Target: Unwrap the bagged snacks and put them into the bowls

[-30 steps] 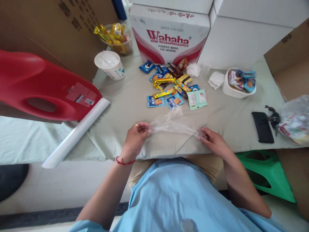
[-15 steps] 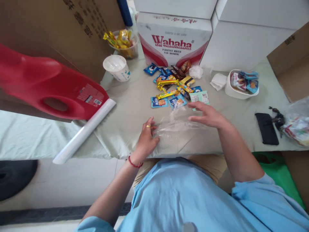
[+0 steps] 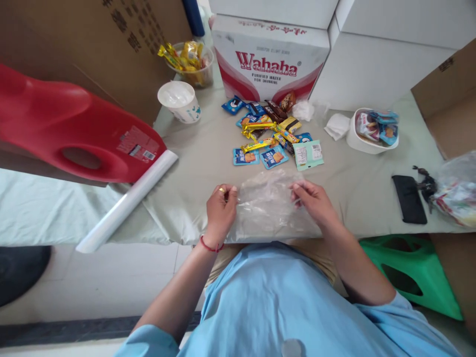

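Observation:
A clear plastic bag [image 3: 266, 203] is stretched flat between my two hands, close to the table's front edge. My left hand [image 3: 222, 207] pinches its left side between thumb and fingers; a ring and a red bracelet show on that arm. On the other side my right hand [image 3: 310, 199] grips the bag's right edge, fingertips together. Just beyond the bag lies a pile of wrapped snacks: blue packets [image 3: 274, 156], yellow stick packs [image 3: 258, 145], a dark brown packet [image 3: 275, 111] and a pale green packet [image 3: 308, 154].
A red jug [image 3: 85, 134] and a white plastic roll [image 3: 128, 203] lie at left. Behind stand a paper cup [image 3: 182, 106], a tub of yellow snacks [image 3: 204, 77] and a Wahaha carton [image 3: 267, 59]. Rightward are a white tub [image 3: 366, 144], a phone [image 3: 409, 199] and a green stool [image 3: 416, 270].
My right hand has come down and closed on the bag's right side. My left fingers have closed on its left side. The bag is spread flatter and nearer to me, uncovering the green packet.

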A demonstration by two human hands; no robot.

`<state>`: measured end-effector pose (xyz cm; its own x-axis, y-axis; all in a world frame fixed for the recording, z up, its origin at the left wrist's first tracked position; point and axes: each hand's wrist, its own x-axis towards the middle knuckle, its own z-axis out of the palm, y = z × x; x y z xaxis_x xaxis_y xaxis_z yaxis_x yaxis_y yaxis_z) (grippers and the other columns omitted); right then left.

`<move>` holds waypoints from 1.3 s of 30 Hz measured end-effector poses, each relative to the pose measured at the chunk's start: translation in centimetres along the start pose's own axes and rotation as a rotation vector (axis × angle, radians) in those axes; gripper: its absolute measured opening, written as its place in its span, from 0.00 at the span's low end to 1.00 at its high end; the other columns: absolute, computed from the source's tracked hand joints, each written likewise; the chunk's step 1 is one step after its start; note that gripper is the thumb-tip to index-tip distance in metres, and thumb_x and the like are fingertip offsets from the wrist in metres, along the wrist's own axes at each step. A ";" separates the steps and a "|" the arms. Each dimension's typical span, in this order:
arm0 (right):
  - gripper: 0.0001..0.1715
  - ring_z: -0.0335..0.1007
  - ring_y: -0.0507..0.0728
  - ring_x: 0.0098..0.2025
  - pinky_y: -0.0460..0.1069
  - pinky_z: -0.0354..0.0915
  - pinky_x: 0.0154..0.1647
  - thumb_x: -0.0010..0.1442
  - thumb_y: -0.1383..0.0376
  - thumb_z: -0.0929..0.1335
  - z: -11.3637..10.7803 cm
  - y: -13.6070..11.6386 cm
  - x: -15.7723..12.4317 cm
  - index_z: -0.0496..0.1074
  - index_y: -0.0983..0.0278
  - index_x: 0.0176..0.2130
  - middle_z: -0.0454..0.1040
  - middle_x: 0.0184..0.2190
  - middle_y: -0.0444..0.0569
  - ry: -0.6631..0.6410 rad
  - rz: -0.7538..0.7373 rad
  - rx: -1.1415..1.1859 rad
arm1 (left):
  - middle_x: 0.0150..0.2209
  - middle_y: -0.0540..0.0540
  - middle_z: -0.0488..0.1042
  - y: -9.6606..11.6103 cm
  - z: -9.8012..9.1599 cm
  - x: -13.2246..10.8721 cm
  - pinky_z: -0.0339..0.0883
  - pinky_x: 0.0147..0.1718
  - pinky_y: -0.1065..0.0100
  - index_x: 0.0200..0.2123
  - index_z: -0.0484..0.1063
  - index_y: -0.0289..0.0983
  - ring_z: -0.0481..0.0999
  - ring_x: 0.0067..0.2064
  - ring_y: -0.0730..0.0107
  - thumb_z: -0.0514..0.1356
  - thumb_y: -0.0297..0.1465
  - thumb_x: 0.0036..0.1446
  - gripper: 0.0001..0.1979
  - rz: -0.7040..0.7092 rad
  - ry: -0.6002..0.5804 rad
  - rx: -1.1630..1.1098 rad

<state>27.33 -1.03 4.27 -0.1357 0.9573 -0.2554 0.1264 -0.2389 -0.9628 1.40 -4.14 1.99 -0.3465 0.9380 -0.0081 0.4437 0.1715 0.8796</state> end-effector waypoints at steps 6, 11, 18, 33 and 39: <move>0.26 0.63 0.50 0.20 0.45 0.58 0.18 0.56 0.42 0.73 -0.5 1.0 1.1 0.75 0.61 0.38 0.67 0.21 0.39 0.009 0.073 0.002 | 0.46 0.41 0.79 -0.2 0.6 -0.6 0.70 0.47 0.57 0.55 0.70 0.38 0.79 0.42 0.59 0.52 0.52 0.70 0.25 -0.026 -0.124 -0.036; 0.25 0.60 0.48 0.19 0.46 0.56 0.19 0.58 0.43 0.72 1.2 0.7 0.7 0.75 0.61 0.37 0.65 0.21 0.38 -0.088 0.042 -0.038 | 0.54 0.38 0.79 1.7 1.5 0.3 0.57 0.65 0.45 0.65 0.66 0.38 0.69 0.65 0.42 0.69 0.50 0.54 0.40 0.122 -0.200 0.256; 0.26 0.58 0.49 0.19 0.46 0.54 0.19 0.56 0.42 0.72 -0.3 1.2 1.6 0.76 0.62 0.39 0.68 0.24 0.40 -0.055 0.064 -0.001 | 0.25 0.52 0.70 1.2 1.0 2.2 0.61 0.33 0.65 0.35 0.78 0.39 0.69 0.29 0.68 0.61 0.41 0.59 0.12 0.000 -0.515 0.056; 0.24 0.52 0.49 0.23 0.46 0.50 0.24 0.61 0.44 0.70 -1.3 2.1 4.6 0.74 0.62 0.34 0.68 0.26 0.41 0.065 -0.095 -0.147 | 0.54 0.38 0.78 1.9 2.3 4.5 0.68 0.58 0.52 0.52 0.71 0.40 0.75 0.59 0.52 0.66 0.51 0.58 0.26 0.069 -0.199 -0.068; 0.25 0.55 0.49 0.22 0.47 0.51 0.23 0.60 0.43 0.70 -2.1 1.7 4.6 0.77 0.62 0.39 0.73 0.29 0.43 0.087 -0.071 -0.117 | 0.26 0.50 0.73 2.0 3.2 5.6 0.64 0.34 0.65 0.35 0.76 0.38 0.71 0.30 0.66 0.67 0.47 0.55 0.17 0.029 -0.607 -0.006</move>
<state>29.01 3.30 1.62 -0.0631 0.9827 -0.1739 0.2341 -0.1548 -0.9598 3.03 2.48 2.21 0.1998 0.9469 -0.2520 0.4410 0.1428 0.8861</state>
